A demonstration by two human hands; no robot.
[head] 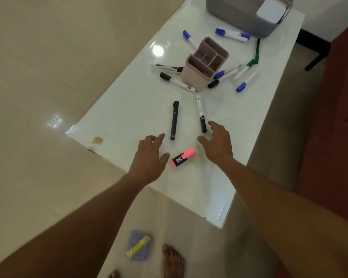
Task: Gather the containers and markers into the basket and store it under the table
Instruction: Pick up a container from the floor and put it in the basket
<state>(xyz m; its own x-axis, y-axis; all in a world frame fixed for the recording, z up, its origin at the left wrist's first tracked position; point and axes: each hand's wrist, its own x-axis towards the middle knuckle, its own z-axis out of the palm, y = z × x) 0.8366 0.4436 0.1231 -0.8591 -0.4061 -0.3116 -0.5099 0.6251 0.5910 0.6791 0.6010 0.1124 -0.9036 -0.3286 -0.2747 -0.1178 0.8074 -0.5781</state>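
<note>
Fingers of our left hand (149,157) and right hand (217,143) spread empty above the white glass table (129,109), flanking the black marker (174,120) and pink highlighter (182,157), likely for grabbing; the grey plastic basket (239,15) waits at the far end.

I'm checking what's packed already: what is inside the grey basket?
A white container sits at the right end of the grey basket. The rest of its inside is hidden behind the mesh wall and cut off by the picture's top edge.
</note>
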